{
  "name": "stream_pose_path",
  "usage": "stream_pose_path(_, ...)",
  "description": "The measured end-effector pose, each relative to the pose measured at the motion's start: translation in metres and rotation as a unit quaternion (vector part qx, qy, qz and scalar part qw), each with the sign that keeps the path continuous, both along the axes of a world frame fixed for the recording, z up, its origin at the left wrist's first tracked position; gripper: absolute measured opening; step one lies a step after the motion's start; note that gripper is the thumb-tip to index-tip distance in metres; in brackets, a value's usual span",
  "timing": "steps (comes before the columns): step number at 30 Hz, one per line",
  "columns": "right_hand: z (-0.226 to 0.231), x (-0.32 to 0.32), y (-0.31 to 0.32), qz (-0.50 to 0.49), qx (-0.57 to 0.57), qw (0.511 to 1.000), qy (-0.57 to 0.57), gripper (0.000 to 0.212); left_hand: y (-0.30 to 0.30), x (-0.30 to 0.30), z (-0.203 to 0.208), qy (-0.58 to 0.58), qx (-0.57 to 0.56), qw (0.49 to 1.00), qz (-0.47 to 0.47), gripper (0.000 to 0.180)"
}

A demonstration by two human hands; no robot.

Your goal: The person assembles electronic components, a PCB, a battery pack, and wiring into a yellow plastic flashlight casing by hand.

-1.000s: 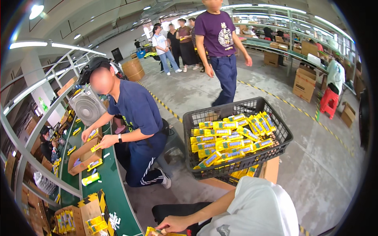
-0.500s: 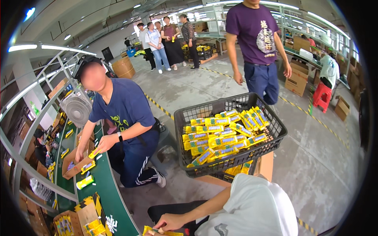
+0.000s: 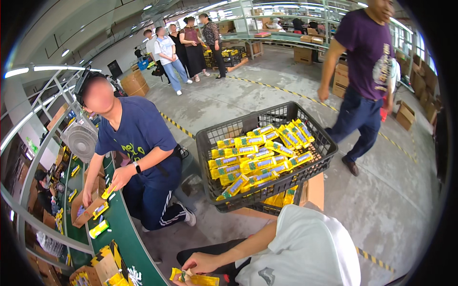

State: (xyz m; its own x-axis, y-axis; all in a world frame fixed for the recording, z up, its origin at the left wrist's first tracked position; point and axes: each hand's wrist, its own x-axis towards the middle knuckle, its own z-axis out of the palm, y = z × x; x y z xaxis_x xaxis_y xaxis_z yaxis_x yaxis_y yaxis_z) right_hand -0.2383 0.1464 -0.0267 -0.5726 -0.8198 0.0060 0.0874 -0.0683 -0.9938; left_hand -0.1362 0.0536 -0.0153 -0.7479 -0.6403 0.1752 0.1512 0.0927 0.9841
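My right hand [image 3: 202, 263] is at the lower edge, its bent fingers closed on the top of a yellow package [image 3: 205, 280]. Something pale, too small to name, shows by the fingertips. Just below, my left hand [image 3: 183, 281] is partly cut off by the frame's edge, with its fingers against the same package. My white sleeve [image 3: 310, 243] fills the lower right. Beyond it stands a black plastic crate [image 3: 267, 195] with several yellow packages [image 3: 260, 164] that have bluish-grey middles.
A green conveyor belt [image 3: 129, 238] runs along the left. On it lie cardboard boxes, white pieces [image 3: 134, 275] and a yellow-green package [image 3: 98, 229]. A co-worker in a navy shirt [image 3: 136, 126] reaches into a box [image 3: 83, 212]. A person in purple [image 3: 360, 62] walks behind the crate; others stand far back.
The view has shifted slightly, and more of the yellow package in my hands shows. The person in purple has walked to the right. The co-worker at the belt is nearly unchanged.
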Motion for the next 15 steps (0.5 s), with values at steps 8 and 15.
stream_pose_path(8,0.006,0.022,-0.011,0.044,0.000,0.999,-0.011,0.033,0.014,0.033,-0.004,-0.023,-0.009,0.989,0.148,0.058)
stream_pose_path(15,0.031,0.005,-0.019,0.007,-0.027,0.999,0.034,0.027,-0.011,0.008,-0.008,-0.102,-0.218,0.957,0.163,0.026)
